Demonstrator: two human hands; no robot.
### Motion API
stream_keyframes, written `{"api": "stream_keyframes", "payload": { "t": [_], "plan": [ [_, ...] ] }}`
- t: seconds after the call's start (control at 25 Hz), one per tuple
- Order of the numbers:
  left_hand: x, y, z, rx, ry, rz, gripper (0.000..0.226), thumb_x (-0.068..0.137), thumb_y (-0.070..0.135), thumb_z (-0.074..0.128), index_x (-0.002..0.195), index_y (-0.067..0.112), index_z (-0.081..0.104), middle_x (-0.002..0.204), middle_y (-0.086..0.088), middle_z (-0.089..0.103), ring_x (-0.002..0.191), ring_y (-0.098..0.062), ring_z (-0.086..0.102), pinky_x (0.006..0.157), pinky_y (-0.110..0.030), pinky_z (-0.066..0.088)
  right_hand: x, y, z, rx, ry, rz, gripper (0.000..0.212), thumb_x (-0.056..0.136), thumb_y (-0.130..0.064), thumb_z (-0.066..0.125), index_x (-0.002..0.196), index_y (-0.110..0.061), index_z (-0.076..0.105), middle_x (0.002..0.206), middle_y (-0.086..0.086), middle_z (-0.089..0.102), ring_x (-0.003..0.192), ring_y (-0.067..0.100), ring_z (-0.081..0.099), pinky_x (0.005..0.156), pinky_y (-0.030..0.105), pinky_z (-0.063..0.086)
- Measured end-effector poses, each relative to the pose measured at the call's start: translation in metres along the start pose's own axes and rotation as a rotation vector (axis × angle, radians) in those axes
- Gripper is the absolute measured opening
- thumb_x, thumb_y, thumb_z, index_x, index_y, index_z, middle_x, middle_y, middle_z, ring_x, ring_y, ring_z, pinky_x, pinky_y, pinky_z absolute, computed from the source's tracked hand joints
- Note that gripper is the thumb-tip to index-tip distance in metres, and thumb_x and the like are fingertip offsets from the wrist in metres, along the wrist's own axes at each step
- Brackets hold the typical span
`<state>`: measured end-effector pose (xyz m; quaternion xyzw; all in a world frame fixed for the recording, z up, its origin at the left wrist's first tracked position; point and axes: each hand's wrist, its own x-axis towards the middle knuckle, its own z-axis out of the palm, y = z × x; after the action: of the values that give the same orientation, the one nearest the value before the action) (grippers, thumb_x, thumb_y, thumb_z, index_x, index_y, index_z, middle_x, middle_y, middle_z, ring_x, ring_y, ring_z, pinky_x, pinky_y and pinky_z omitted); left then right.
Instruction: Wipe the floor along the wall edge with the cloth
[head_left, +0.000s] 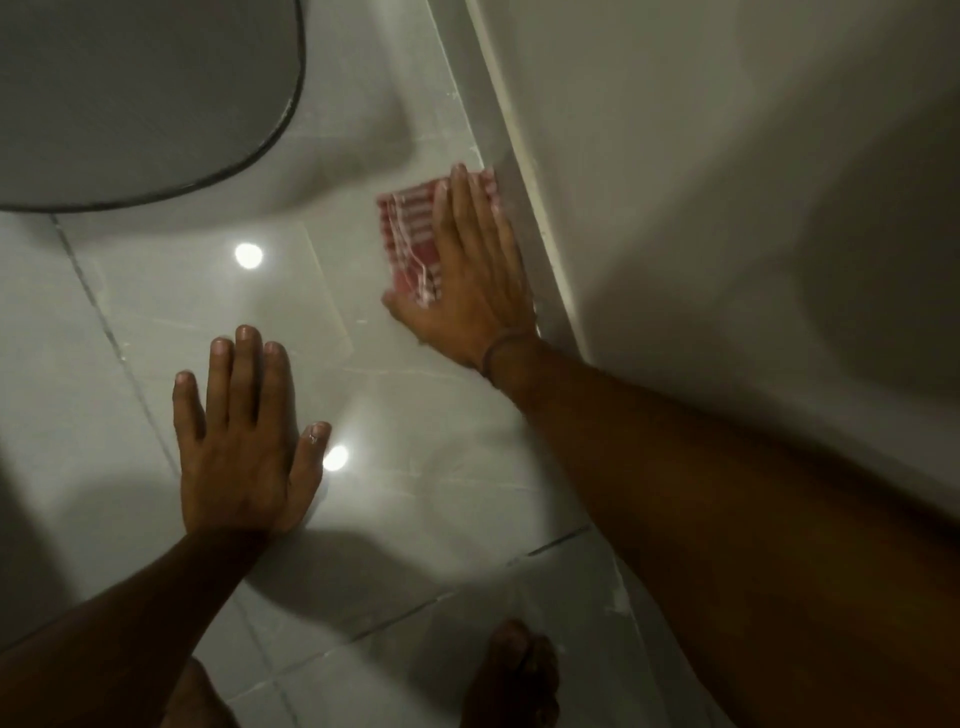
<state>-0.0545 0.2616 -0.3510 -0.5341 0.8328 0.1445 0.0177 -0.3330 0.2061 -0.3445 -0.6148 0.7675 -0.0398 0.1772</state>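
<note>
Room: glossy pale tiled floor (218, 291) with grey grout lines, ceiling lights reflected in it, a pale wall (727, 156) on the right with a low skirting strip (524, 171) at its foot. Big grey rounded thing with a dark rim (130, 93) top left, can't tell what it is tbh.
Cloth: red-and-white striped cloth (410, 234), flat on the tile, right up against the skirting.
Right hand: right hand (467, 270) is flat on the cloth, fingers stretched and close together, pressing down not gripping. Thin band on the wrist (498, 353).
Left hand: left hand (244, 441) is empty, fingers spread on bare tile, looks like it's propping the body.
How I'd do it: keep the palm flat, hug the skirting so the cloth edge gets into the seam, long strokes along the wall.
Pose: right arm reaches forward along the wall, bare feet (511, 670) at the bottom.
</note>
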Motion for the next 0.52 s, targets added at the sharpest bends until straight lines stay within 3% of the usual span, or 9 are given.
{"api": "stream_keyframes", "payload": {
  "t": [0.2,0.4,0.52],
  "plan": [
    [0.001,-0.002,-0.001,0.007,-0.006,-0.001,0.088,0.1,0.053,0.035,0.171,0.005,0.015,0.181,-0.02,0.007,0.168,-0.038,0.004,0.134,-0.056,-0.005,0.004,0.002,0.001,0.014,0.084,-0.048,0.095,0.099,-0.061,0.047,0.166,-0.002,0.015,0.177,0.021,0.013,0.165,0.035,0.01,0.132,0.041,-0.003],
    [0.002,-0.001,-0.001,-0.005,-0.011,-0.001,0.087,0.1,0.053,0.033,0.17,0.004,0.016,0.181,-0.021,0.009,0.167,-0.04,0.006,0.133,-0.056,-0.004,-0.079,0.015,0.007,0.022,-0.043,-0.015,0.128,0.08,-0.085,0.054,0.167,-0.004,0.008,0.178,0.018,0.007,0.166,0.034,0.004,0.136,0.044,-0.001],
    [0.0,-0.002,-0.002,-0.016,-0.004,0.001,0.087,0.101,0.054,0.032,0.17,0.004,0.016,0.181,-0.021,0.009,0.167,-0.041,0.006,0.133,-0.057,-0.003,-0.14,0.026,0.018,0.013,-0.03,0.003,0.116,0.084,-0.078,0.061,0.166,-0.006,0.02,0.176,0.017,0.017,0.165,0.035,0.012,0.136,0.046,0.005]
  ]
}}
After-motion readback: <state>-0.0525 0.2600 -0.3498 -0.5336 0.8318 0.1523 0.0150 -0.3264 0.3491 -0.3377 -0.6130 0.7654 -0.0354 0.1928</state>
